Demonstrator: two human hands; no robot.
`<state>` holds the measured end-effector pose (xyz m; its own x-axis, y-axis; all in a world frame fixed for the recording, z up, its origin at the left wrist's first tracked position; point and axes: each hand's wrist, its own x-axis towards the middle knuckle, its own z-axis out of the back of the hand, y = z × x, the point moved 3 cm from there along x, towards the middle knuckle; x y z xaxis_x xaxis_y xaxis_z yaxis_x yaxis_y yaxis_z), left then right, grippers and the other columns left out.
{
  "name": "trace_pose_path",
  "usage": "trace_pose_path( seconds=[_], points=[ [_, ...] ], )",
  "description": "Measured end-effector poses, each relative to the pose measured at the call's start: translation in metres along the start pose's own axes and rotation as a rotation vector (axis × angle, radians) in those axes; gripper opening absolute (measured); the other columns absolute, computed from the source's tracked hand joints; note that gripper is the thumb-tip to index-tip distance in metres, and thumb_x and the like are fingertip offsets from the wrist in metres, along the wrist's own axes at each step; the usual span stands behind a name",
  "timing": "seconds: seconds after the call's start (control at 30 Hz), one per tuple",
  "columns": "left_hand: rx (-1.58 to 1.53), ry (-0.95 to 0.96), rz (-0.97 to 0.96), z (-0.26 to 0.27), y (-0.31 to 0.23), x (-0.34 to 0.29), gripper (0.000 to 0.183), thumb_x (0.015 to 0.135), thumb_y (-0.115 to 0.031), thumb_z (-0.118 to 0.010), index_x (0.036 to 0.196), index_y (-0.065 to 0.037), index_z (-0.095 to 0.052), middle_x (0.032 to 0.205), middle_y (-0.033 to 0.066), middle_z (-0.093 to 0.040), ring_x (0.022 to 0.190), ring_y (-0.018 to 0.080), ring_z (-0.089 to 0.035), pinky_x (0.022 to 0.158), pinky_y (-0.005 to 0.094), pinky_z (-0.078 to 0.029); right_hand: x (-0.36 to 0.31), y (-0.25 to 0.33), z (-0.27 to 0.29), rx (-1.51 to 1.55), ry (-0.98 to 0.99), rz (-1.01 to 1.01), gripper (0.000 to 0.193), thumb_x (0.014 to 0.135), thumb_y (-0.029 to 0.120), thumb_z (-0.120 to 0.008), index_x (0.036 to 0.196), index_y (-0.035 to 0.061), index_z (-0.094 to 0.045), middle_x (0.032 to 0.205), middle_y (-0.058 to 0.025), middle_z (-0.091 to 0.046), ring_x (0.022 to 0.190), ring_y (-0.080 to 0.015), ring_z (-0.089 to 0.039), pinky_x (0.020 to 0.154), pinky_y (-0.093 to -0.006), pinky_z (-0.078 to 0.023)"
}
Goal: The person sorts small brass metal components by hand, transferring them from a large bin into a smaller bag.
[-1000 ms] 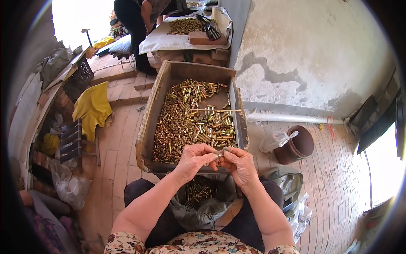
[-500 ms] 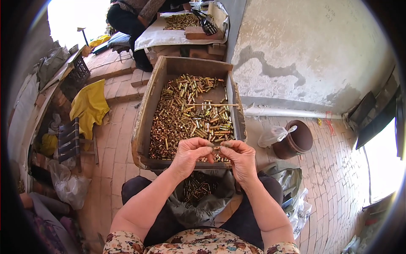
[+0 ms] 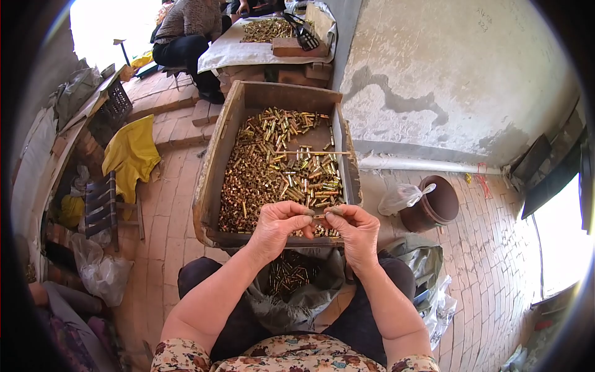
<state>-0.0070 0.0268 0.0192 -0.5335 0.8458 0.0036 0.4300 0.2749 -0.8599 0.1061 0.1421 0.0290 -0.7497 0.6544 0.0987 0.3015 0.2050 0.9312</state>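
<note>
My left hand [image 3: 277,228] and my right hand [image 3: 359,234] meet over the near edge of a wooden box [image 3: 209,149]. Thumb and fingertips of each pinch an end of a small, thin brass-coloured metal piece [image 3: 319,216], its exact kind too small to tell. Inside the box, short brass-coloured metal sleeves [image 3: 238,186] heap on the left, with longer cylinder-shaped metal pieces [image 3: 322,177] on the right. A thin stick [image 3: 310,152] lies across the contents to the right wall. Below my hands, a grey-green sack [image 3: 297,310] between my knees holds dark slender metal pieces [image 3: 291,273].
On the right stand a brown bucket [image 3: 434,208] and a clear plastic bag [image 3: 400,198]. A low chair [image 3: 102,208] and yellow cloth [image 3: 131,155] are left. Beyond the box, a person [image 3: 189,31] sits beside a white-covered table [image 3: 226,53] heaped with similar pieces.
My right hand has shifted slightly right, widening the gap between my fingertips. My left hand stays put. The person at the far table has leaned back to the left, and another person's hand shows there.
</note>
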Motion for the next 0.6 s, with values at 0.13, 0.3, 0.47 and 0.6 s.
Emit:
trace_pose_path(
  seconds=[0.13, 0.3, 0.47, 0.6],
  points=[
    [-0.039, 0.027, 0.036, 0.0, -0.001, 0.0, 0.009, 0.08, 0.002, -0.058, 0.088, 0.004, -0.06, 0.077, 0.0118, -0.063, 0.063, 0.0161, -0.061, 0.062, 0.0269, -0.051, 0.001, -0.002, 0.003, -0.035, 0.022, 0.016, 0.008, 0.078, -0.003, -0.063, 0.086, -0.0022, -0.062, 0.086, -0.0087, -0.065, 0.076, -0.0144, -0.063, 0.07, -0.0259, -0.053],
    [-0.091, 0.111, 0.084, 0.003, 0.0, -0.001, 0.009, 0.08, 0.003, -0.059, 0.089, 0.004, -0.06, 0.078, 0.0113, -0.063, 0.063, 0.0159, -0.06, 0.061, 0.0269, -0.052, 0.002, -0.01, 0.004, 0.088, 0.075, -0.074, 0.012, 0.078, -0.003, -0.064, 0.089, -0.0006, -0.063, 0.081, -0.0048, -0.064, 0.071, -0.0112, -0.061, 0.067, -0.0225, -0.049],
    [-0.088, 0.12, 0.087, 0.001, 0.001, -0.001, 0.009, 0.08, 0.001, -0.06, 0.089, 0.003, -0.06, 0.079, 0.0107, -0.063, 0.061, 0.0157, -0.06, 0.058, 0.0255, -0.051, 0.002, -0.011, 0.005, 0.24, 0.087, -0.168, 0.009, 0.078, -0.004, -0.062, 0.085, 0.0012, -0.062, 0.086, -0.011, -0.065, 0.07, -0.0158, -0.061, 0.065, -0.0264, -0.051],
    [-0.106, 0.129, 0.148, 0.0, -0.002, -0.002, 0.009, 0.08, 0.001, -0.06, 0.089, 0.003, -0.06, 0.078, 0.0104, -0.063, 0.058, 0.0151, -0.059, 0.056, 0.0247, -0.051, 0.003, -0.017, 0.007, 0.36, 0.145, -0.234, 0.008, 0.079, -0.002, -0.063, 0.084, 0.0035, -0.062, 0.085, -0.0085, -0.065, 0.072, -0.0159, -0.062, 0.065, -0.0258, -0.051]
  ],
)
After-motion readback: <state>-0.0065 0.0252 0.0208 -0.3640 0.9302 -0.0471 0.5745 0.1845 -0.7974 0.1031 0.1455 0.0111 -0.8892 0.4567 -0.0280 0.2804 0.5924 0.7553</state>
